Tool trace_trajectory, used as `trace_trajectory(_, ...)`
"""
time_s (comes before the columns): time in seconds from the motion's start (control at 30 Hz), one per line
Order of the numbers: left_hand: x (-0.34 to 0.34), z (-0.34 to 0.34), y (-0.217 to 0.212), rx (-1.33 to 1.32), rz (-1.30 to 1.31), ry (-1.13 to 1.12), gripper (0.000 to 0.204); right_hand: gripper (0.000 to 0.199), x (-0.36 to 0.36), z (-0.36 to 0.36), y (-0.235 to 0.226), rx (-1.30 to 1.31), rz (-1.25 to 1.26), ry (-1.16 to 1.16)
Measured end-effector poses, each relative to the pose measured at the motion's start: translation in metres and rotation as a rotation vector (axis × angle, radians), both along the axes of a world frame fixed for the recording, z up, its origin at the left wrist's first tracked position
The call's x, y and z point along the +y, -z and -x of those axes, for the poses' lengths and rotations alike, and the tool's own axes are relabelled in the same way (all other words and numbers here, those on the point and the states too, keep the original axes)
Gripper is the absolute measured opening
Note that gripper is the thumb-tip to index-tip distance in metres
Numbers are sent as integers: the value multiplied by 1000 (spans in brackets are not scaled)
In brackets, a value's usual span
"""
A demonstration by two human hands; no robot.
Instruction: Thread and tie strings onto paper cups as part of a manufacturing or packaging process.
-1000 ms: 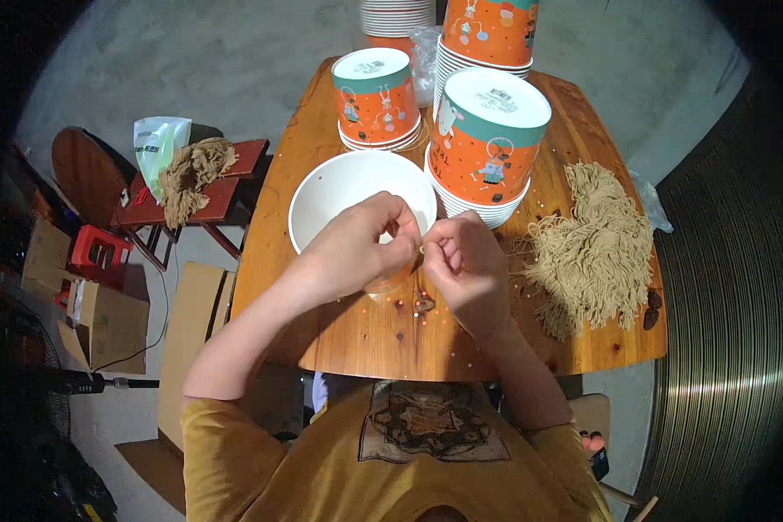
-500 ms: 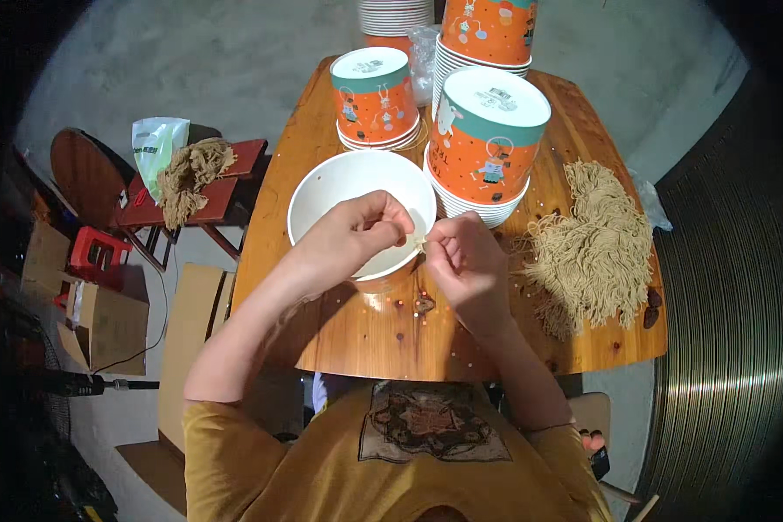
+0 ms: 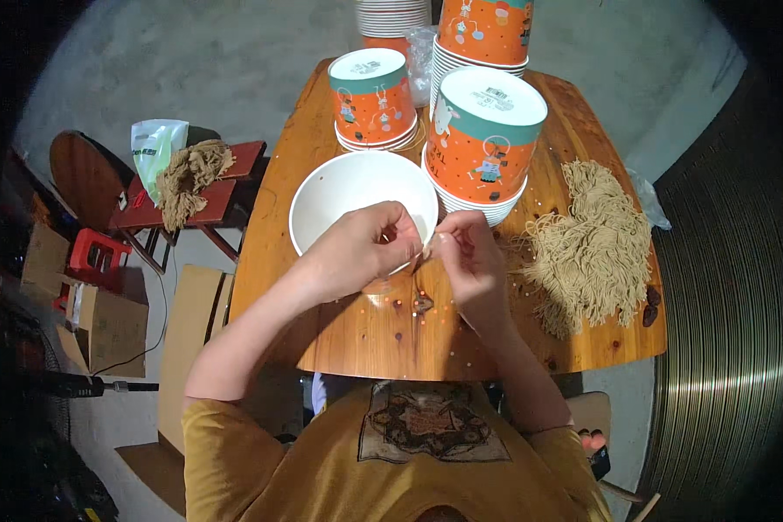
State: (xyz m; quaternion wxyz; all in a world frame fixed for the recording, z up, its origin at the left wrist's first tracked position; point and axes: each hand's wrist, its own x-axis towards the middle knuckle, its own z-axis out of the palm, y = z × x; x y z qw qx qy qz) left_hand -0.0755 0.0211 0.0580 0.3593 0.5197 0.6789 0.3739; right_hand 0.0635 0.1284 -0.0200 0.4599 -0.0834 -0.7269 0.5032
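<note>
Two hands [image 3: 348,257] [image 3: 471,274]; one open bucket [image 3: 326,187]; four bucket stacks [image 3: 483,139] [image 3: 371,100] [image 3: 483,35] [image 3: 393,16]; two yarn bundles [image 3: 590,252] [image 3: 191,174]; one wooden table [image 3: 357,344].

The person wears a mustard-yellow cloth shirt [image 3: 322,478] with loose short sleeves [image 3: 226,439] of the same colour, ending near the elbows, and a roughly rectangular, dark-edged chest print [image 3: 431,424] of ornate brown and greyish-beige patterning, while the forearms [image 3: 250,326] and fingers [image 3: 398,253] are bare.
</note>
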Motion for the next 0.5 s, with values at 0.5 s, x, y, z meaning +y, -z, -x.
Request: trace_trajectory(0.5,-1,-1,-2,-17,-62,97,14,13,4,-22,-33,-110,519,-322)
